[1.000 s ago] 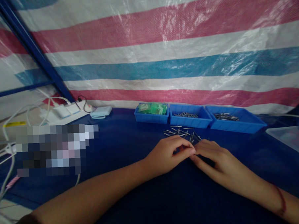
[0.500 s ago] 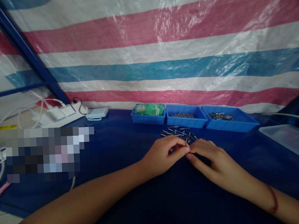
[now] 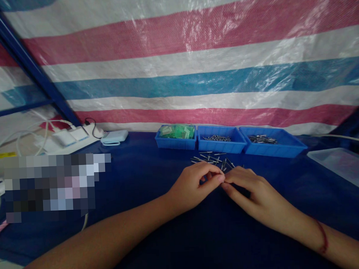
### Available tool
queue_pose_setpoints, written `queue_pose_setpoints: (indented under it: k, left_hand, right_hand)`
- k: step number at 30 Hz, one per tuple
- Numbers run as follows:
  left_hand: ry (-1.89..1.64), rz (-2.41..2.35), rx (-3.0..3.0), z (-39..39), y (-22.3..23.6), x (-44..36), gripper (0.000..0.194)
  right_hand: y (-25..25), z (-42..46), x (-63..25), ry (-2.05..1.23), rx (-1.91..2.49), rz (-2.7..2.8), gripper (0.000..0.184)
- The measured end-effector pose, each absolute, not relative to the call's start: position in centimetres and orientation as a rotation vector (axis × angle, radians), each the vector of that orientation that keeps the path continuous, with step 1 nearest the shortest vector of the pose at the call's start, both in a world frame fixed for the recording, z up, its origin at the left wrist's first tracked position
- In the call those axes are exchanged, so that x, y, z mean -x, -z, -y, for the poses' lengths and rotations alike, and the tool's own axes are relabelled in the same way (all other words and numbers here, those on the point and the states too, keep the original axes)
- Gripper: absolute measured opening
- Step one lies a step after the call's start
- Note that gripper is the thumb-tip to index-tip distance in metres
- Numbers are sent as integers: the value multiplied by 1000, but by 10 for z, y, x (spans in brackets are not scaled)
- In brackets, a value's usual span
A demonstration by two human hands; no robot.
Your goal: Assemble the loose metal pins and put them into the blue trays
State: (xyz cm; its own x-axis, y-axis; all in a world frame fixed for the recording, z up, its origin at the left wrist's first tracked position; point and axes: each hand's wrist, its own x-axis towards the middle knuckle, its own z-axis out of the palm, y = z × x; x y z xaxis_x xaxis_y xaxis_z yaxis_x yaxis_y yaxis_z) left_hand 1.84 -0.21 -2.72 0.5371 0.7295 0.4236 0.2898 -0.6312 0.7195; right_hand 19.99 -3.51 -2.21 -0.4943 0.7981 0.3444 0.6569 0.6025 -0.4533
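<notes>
My left hand (image 3: 198, 185) is closed in a pinch, thumb against fingertips, over the dark blue table. Its fingertips meet those of my right hand (image 3: 250, 187), which is pinched as well and wears a dark red band at the wrist. Whatever lies between the fingertips is too small or too hidden to make out. Just beyond the hands lies a loose pile of thin metal pins (image 3: 208, 157), partly covered by my fingers. Three blue bins stand behind the pile: the middle bin (image 3: 221, 145) and the right bin (image 3: 275, 148) hold similar metal pieces.
The left bin (image 3: 176, 143) contains green and clear packets. A translucent plastic lid (image 3: 341, 167) lies at the right. On the left are a light blue case (image 3: 114, 137), a white power strip (image 3: 75, 141) with cables, and a blurred-out patch. A striped tarp (image 3: 177, 83) hangs behind.
The whole view has shifted slightly, so everything sits a little further left. Both hands keep the same pinched pose, fingertips together.
</notes>
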Motion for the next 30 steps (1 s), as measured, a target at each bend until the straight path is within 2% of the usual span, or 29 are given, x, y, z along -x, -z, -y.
queue_pose_setpoints:
  k: [25, 30]
  left_hand:
    - [-1064, -886, -2196, 2, 28, -18, 13]
    - [-1006, -921, -2188, 1, 32, -19, 13]
  right_hand:
    - [27, 32, -204, -208, 1234, 2016, 7]
    - [22, 33, -206, -98, 1132, 2050, 8]
